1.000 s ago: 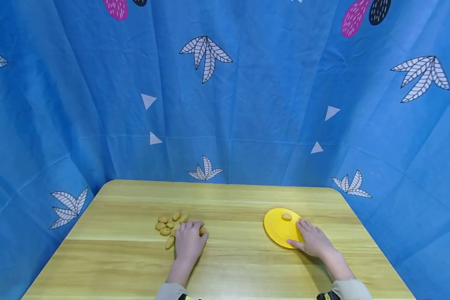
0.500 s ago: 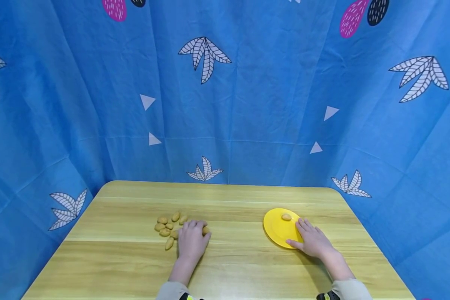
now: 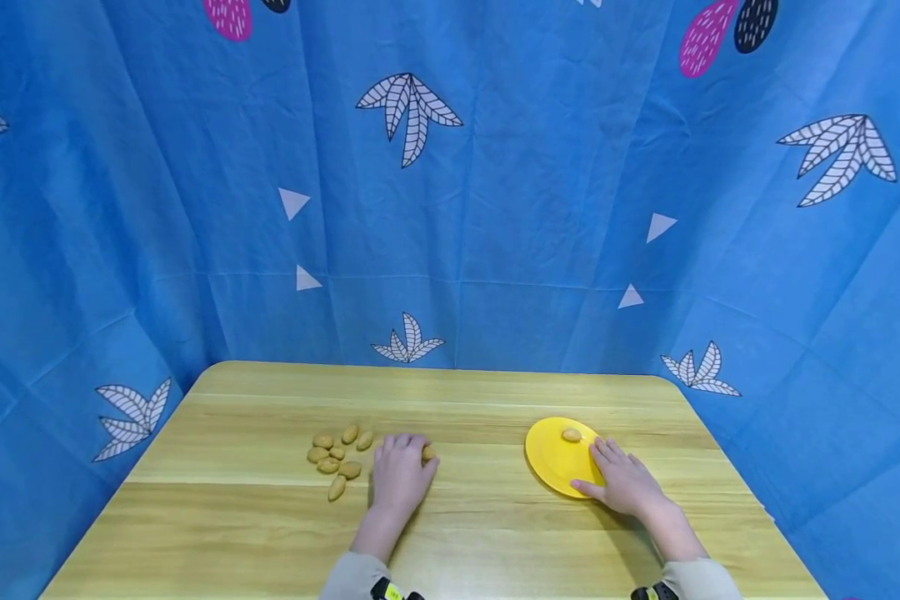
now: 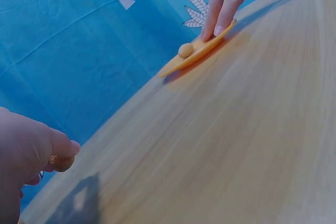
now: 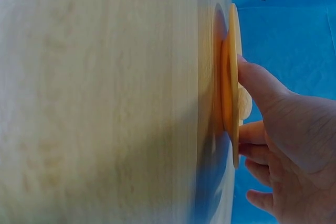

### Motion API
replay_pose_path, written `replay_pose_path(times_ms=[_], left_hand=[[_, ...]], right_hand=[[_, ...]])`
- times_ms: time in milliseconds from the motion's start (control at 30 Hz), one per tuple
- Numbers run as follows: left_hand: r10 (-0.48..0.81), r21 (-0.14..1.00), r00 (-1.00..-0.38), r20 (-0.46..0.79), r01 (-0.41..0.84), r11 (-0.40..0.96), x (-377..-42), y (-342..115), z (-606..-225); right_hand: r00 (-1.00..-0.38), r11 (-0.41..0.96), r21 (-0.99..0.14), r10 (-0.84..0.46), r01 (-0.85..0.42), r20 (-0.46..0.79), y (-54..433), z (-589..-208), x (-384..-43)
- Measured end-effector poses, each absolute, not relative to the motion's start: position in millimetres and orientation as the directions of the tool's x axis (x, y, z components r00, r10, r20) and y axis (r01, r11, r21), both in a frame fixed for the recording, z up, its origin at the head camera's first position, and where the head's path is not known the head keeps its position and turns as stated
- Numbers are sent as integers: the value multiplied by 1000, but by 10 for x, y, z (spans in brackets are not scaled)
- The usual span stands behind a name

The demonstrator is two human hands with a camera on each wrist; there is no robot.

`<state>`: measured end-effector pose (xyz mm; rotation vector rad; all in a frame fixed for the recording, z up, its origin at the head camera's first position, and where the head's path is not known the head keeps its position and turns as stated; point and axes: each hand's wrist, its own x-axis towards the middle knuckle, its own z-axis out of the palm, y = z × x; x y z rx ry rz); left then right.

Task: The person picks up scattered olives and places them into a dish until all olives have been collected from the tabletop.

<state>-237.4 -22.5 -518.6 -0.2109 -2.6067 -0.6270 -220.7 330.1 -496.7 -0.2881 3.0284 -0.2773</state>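
Observation:
My left hand (image 3: 401, 477) pinches a small tan oval nut (image 4: 63, 163) between thumb and fingers, low above the tabletop. To its left lies a loose group of similar tan nuts (image 3: 349, 470). On the right stands a yellow plate (image 3: 555, 467), with a single tan nut (image 3: 572, 435) near its far rim. My right hand (image 3: 624, 479) rests its outstretched fingers and thumb on the plate's right side. In the right wrist view the thumb and fingers (image 5: 254, 132) touch the plate's upper face, and one edge stands slightly off the table.
A light wooden table (image 3: 450, 533) with rounded far corners bears everything. Behind and beside it hangs a blue patterned curtain (image 3: 450, 208). Between the left hand and the plate lies a stretch of bare wood.
My left hand has moved right, away from the group of nuts, carrying one nut along. The right hand and the plate stay in place.

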Motion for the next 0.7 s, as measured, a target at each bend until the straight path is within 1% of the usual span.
replay_pose_path(times_ms=[167, 300, 533, 700], left_hand=[[67, 402, -889, 452, 270, 875, -2401, -126, -5104], [93, 390, -889, 449, 288, 875, -2428, -40, -5022], [146, 379, -902, 405, 312, 871, -2495, 112, -4898], [184, 361, -896, 403, 341, 868, -2515, 210, -4821]], right_hand=[[-979, 966, -186, -193, -178, -66, 3297, -4967, -2197], [-979, 966, -189, -192, -176, -67, 3298, -4954, -2192], [-979, 967, -183, -192, -178, -62, 3301, -4945, -2199], [-979, 967, -188, -190, -173, -77, 3296, -4942, -2208]])
